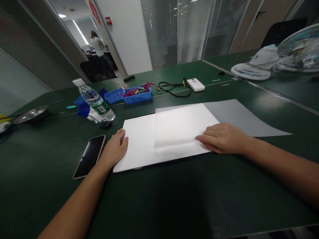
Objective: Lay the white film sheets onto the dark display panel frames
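Observation:
A flat white rectangle point(139, 139), which looks like a board or a paper stack, lies on the dark green table. On its right part rests a sheet of white paper point(180, 122), its near edge slightly raised. My left hand point(116, 147) lies at the rectangle's left edge, fingers stretched out and thumb apart, gripping nothing. At the right side, my right hand point(221, 137) has its fingers closed together at the sheet's near right corner; the thumb is hidden. Under and beyond that sheet, a larger grey-white sheet point(231, 114) reaches to the right, its near corner curling.
Left of my left hand lies a phone point(91, 156); behind it stands a tilted-looking water bottle point(97, 103). Blue trays point(138, 96) hold red wires. Farther back are a black cable point(171, 88), a white power bank point(195, 84) and a white fan point(266, 61). A person point(98, 44) stands beyond the doorway.

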A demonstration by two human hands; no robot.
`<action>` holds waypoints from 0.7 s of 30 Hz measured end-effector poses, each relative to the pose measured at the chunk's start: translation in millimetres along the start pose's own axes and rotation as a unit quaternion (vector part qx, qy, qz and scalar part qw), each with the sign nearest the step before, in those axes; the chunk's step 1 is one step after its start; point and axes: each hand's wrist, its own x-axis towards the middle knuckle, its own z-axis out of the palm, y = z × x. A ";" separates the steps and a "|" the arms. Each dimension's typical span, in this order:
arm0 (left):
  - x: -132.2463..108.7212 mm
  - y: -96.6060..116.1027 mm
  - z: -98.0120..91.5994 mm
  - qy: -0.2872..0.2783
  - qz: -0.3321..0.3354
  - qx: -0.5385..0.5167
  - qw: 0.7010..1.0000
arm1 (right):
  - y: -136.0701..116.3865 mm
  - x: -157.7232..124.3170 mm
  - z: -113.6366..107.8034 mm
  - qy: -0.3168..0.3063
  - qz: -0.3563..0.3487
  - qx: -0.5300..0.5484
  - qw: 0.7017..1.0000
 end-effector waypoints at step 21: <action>2.2 -2.8 1.3 -0.003 0.005 0.012 1.000 | -31.2 16.5 1.4 0.049 -0.115 -0.059 0.990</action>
